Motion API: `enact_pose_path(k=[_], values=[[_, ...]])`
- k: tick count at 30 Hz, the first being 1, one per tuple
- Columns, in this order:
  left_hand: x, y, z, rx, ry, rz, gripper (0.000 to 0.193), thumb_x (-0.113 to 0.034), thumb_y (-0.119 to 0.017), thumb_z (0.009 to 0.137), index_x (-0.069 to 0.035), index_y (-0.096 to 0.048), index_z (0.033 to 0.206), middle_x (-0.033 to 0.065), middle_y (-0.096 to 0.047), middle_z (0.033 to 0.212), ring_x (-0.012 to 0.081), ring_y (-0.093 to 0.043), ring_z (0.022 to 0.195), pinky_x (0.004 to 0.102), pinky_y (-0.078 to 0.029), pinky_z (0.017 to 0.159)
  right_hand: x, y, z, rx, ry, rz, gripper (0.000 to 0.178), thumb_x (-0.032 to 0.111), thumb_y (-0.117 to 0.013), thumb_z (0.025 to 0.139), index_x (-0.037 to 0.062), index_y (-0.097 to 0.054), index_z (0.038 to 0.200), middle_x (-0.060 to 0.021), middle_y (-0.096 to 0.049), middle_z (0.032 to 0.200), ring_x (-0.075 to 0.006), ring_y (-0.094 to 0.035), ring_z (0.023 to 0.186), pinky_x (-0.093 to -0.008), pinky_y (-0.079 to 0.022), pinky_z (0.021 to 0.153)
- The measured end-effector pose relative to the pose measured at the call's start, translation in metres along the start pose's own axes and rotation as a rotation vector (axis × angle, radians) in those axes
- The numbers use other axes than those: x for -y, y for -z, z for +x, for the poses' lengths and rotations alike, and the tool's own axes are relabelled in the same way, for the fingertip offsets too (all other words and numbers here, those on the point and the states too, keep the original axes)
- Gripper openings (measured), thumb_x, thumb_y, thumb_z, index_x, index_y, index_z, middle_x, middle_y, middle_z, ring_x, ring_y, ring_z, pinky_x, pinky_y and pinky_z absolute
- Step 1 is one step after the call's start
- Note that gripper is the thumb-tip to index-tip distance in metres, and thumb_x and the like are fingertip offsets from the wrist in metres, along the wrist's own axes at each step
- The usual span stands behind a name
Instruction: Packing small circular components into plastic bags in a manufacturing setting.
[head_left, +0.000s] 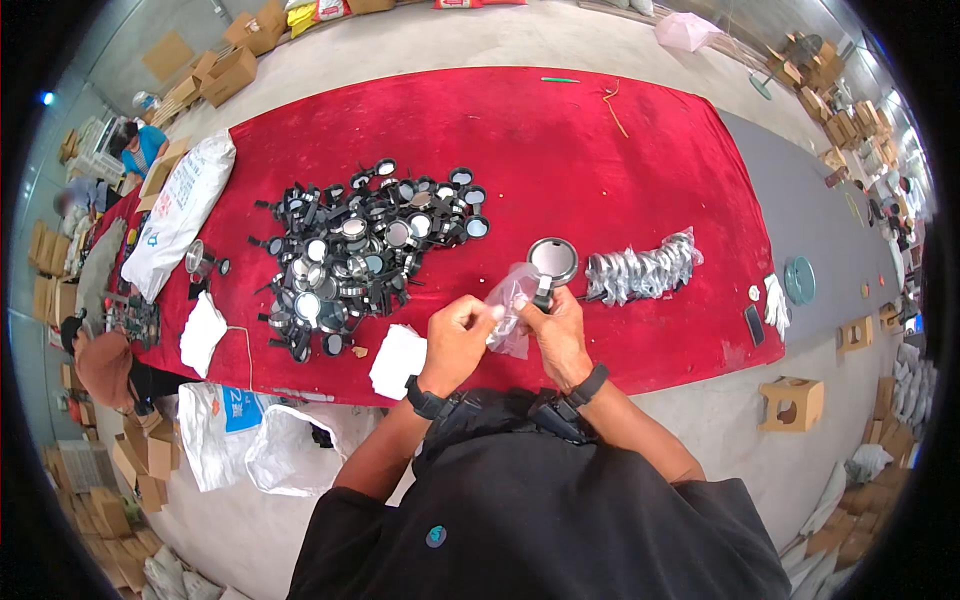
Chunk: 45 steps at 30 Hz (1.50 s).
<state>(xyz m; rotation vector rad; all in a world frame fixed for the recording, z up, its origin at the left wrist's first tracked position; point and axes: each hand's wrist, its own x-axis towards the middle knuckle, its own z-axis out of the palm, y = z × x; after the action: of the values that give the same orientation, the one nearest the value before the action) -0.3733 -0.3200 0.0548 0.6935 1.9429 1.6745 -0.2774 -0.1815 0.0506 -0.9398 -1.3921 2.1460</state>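
One round, grey-faced part (553, 259) is projecting face up over a red cloth (460, 120), its black stem (543, 297) being pinched by the right hand (560, 333). Close beside it, the left hand (460, 335) is pinching the edge of a clear plastic bag (514, 342), which is extending across to the right thumb. Plastic-wrapped parts (642, 271) are lying in a row just right of the round part, while a heap of loose, similar parts (352, 228) is occupying the cloth farther left.

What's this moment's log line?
left hand: pinching clear bag | right hand: gripping round item | loose pile: left | wrapped row: right
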Motion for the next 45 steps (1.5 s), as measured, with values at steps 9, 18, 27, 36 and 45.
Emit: enact_pose_path(k=[9, 18, 27, 36, 45], values=[[0.039, 0.012, 0.022, -0.244, 0.024, -0.098, 0.017, -0.011, -0.068, 0.096, 0.002, -0.065, 0.085, 0.007, -0.067, 0.077, 0.0156, -0.064, 0.067, 0.0324, -0.051, 0.062, -0.004, 0.035, -0.001, -0.043, 0.005, -0.355, 0.03, 0.002, -0.074, 0.09, -0.0005, -0.06, 0.116, -0.0015, -0.062, 0.082, -0.0104, -0.06, 0.067, -0.0265, -0.052, 0.059], [0.011, -0.013, 0.02, -0.15, -0.201, 0.298, 0.016, -0.009, -0.07, 0.095, 0.004, -0.067, 0.085, 0.0116, -0.068, 0.089, 0.0181, -0.066, 0.07, 0.033, -0.052, 0.064, 0.046, 0.09, -0.033, 0.567, -0.234, -0.177, 0.099, 0.018, -0.077, 0.093, 0.0107, -0.01, 0.167, -0.002, -0.057, 0.084, -0.007, -0.048, 0.06, -0.0257, -0.036, 0.048], [-0.005, -0.028, 0.021, 0.189, -0.304, 0.293, 0.011, -0.008, -0.068, 0.095, 0.003, -0.067, 0.093, 0.017, -0.073, 0.116, 0.028, -0.072, 0.095, 0.0379, -0.057, 0.084, 0.028, 0.084, -0.017, 0.508, -0.017, -0.7, 0.113, 0.013, -0.078, 0.091, 0.0155, 0.005, 0.168, -0.0118, -0.069, 0.097, -0.0188, -0.068, 0.084, -0.0368, -0.053, 0.078], [-0.008, -0.026, 0.014, 0.188, -0.432, 0.472, 0.01, -0.009, -0.072, 0.09, 0.0, -0.067, 0.091, 0.0161, -0.07, 0.117, 0.0365, -0.066, 0.107, 0.0431, -0.053, 0.091, 0.01, 0.095, -0.01, 0.44, -0.249, -0.149, 0.043, 0.017, -0.074, 0.097, 0.0083, -0.054, 0.135, -0.0025, -0.066, 0.082, -0.0052, -0.05, 0.054, -0.0218, -0.032, 0.044], [-0.014, -0.063, 0.005, 0.345, -0.536, 0.371, 0.011, -0.007, -0.074, 0.089, 0.0, -0.069, 0.096, 0.0135, -0.067, 0.106, 0.0339, -0.066, 0.098, 0.0416, -0.054, 0.085, -0.011, 0.077, 0.003, 0.23, 0.194, -0.607, 0.063, 0.017, -0.075, 0.087, 0.0016, -0.044, 0.14, -0.0225, -0.065, 0.126, -0.0329, -0.064, 0.121, -0.0441, -0.049, 0.104]])
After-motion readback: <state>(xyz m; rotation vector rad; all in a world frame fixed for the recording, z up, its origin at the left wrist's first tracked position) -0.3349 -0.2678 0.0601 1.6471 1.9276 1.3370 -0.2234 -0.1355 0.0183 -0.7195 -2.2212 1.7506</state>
